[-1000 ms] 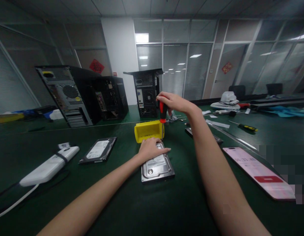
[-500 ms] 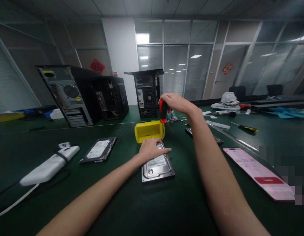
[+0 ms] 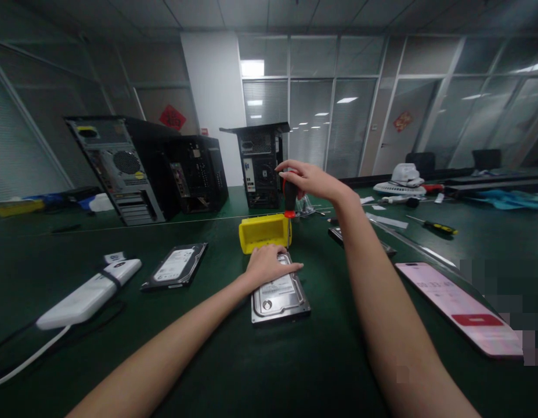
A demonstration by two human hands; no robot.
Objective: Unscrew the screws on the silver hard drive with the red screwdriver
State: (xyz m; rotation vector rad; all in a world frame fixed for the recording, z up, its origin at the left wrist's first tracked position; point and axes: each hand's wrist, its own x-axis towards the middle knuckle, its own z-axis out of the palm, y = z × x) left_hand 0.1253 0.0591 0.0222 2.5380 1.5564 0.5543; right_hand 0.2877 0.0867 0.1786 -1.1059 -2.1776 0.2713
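A silver hard drive [image 3: 280, 299] lies label up on the green table in front of me. My left hand [image 3: 269, 264] presses on its far left part, thumb stretched across the top; some fingertips are hidden at the far edge. My right hand [image 3: 301, 177] is above it, fingers around the upper handle of a red and black screwdriver [image 3: 290, 200]. The screwdriver stands nearly upright, its shaft pointing down at the drive's far right corner. Its tip is too small to make out. Directly behind the drive sits a yellow open box-like holder [image 3: 264, 232].
A second hard drive [image 3: 175, 266] and a white power strip [image 3: 90, 293] lie on the left. Computer cases [image 3: 125, 168] stand behind. To the right are a pink-screened phone [image 3: 455, 307], another drive [image 3: 338, 233] partly behind my forearm, and a yellow-black screwdriver [image 3: 440, 228].
The fingers of my right hand have loosened and shifted on the screwdriver handle, with the index finger now stretched out over its top. My left hand and the drive stay put.
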